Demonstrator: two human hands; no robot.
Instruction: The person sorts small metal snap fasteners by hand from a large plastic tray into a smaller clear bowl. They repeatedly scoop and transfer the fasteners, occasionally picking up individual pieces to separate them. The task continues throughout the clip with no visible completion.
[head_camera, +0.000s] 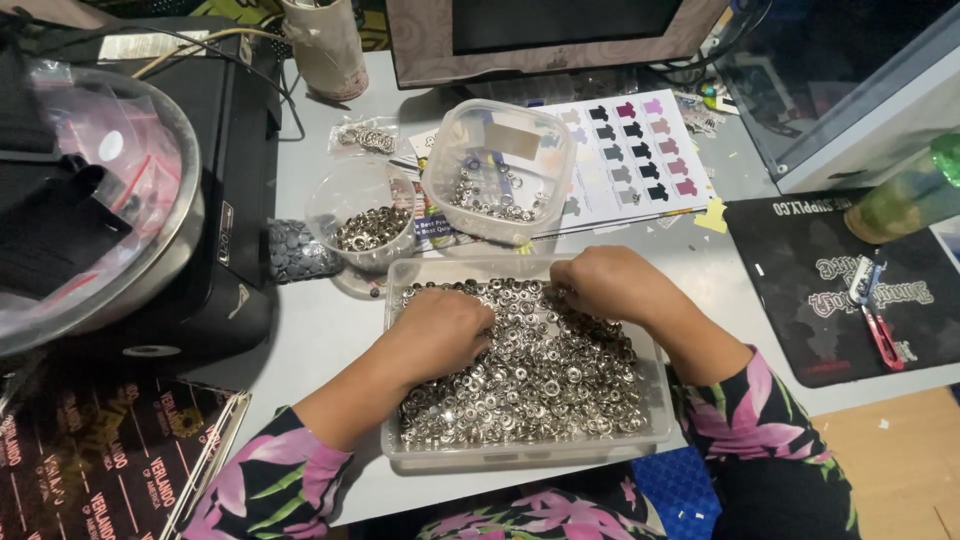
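Both hands are down in the clear tray (660, 400) of little silver metal rings (540, 380), which sits on the grey surface (330, 330) with its near wall right at the surface's front edge. The left hand (440, 335) is curled palm-down into the pile on the tray's left side, fingers buried in the rings, so I can't tell how tightly they're closed or whether they've got hold of any. The right hand (605, 283) is at the tray's far right corner, knuckles up, fingers tucked under; same deal, can't see what they've pinched.

Not much open room around the tray. To its left there's a strip of bare surface before the black machine (235, 200). Just behind the tray, a round clear cup (335, 195) with a heap of darker rings in the bottom, and beside it a clear square tub (500, 130) with a thin scatter of rings. The tub rests on a printed sheet of shirt colours (650, 150). Right of the tray, a black mat (800, 300) with red snips (882, 335) on it.
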